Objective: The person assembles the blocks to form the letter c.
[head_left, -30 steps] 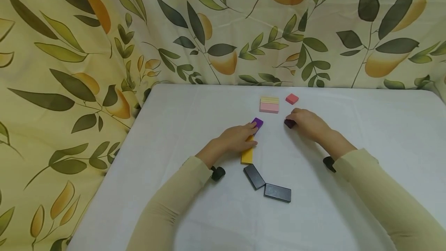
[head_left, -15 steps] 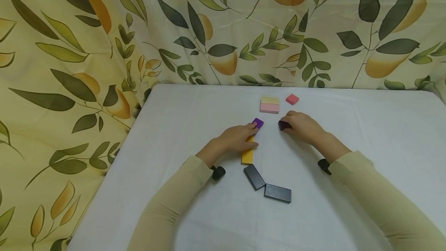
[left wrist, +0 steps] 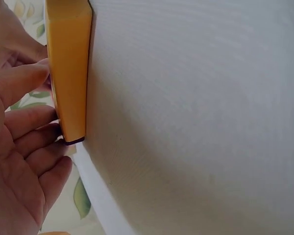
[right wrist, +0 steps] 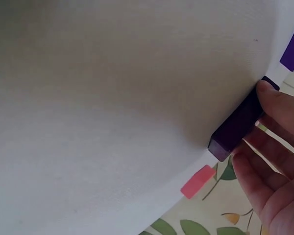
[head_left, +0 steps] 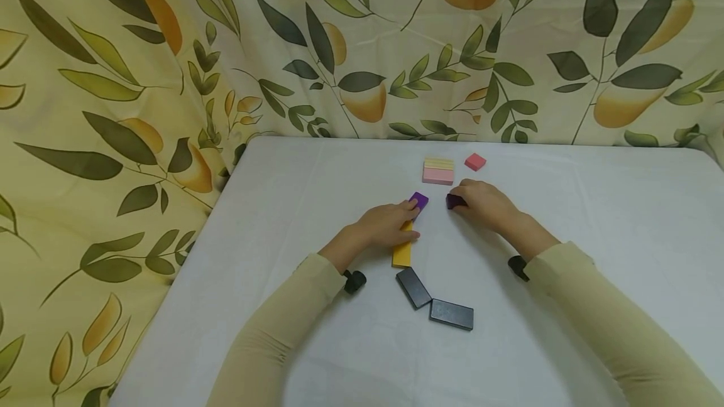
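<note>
My left hand (head_left: 386, 223) rests on a line of flat blocks. Its fingers touch a purple block (head_left: 420, 199), and the thumb lies across a yellow block (head_left: 402, 255) that adjoins it. In the left wrist view the yellow block (left wrist: 68, 73) hides most of the purple one, and the fingers (left wrist: 34, 115) lie loosely extended along it. A short way right of the purple block, my right hand (head_left: 483, 203) pinches a dark purple block (head_left: 452, 201). The right wrist view shows the thumb on one side of this block (right wrist: 237, 122), fingers on the other.
Two black blocks (head_left: 413, 287) (head_left: 451, 314) continue the curved line toward the front. Behind the hands lie a pink block (head_left: 438, 176), pale yellow pieces (head_left: 438, 163) against it, and a coral block (head_left: 475, 161). A patterned curtain (head_left: 362, 49) borders the white table (head_left: 283, 174).
My right hand has moved left with the dark purple block, closer to the purple block. The left hand and the other blocks have stayed in place.
</note>
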A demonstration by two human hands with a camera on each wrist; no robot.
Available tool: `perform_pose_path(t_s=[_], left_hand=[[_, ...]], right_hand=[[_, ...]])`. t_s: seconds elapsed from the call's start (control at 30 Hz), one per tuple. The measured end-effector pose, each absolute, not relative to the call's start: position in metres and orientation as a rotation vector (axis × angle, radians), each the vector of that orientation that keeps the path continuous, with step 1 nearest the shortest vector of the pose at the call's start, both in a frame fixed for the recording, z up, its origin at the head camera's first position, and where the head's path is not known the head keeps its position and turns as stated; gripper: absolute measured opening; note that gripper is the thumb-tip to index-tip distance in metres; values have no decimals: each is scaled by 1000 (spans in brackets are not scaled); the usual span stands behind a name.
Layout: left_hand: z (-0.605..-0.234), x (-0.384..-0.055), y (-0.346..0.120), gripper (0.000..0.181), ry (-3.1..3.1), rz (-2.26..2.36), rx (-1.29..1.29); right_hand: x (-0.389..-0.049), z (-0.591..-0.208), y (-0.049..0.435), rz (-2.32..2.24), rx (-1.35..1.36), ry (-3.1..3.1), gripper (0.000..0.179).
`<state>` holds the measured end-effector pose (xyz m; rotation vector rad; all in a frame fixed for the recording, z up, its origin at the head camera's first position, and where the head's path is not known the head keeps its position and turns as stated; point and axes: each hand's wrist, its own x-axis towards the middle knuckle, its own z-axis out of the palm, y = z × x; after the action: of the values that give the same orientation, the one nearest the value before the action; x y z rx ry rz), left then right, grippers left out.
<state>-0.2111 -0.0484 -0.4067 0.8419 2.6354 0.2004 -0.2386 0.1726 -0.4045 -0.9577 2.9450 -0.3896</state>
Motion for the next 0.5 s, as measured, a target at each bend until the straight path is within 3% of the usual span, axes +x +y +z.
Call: perform_pose_path(t_s=[0.5], left_hand=[[-408, -213, -48, 59, 2652, 179, 867]], right_hand=[[-248, -406, 160, -441, -992, 2935, 18]])
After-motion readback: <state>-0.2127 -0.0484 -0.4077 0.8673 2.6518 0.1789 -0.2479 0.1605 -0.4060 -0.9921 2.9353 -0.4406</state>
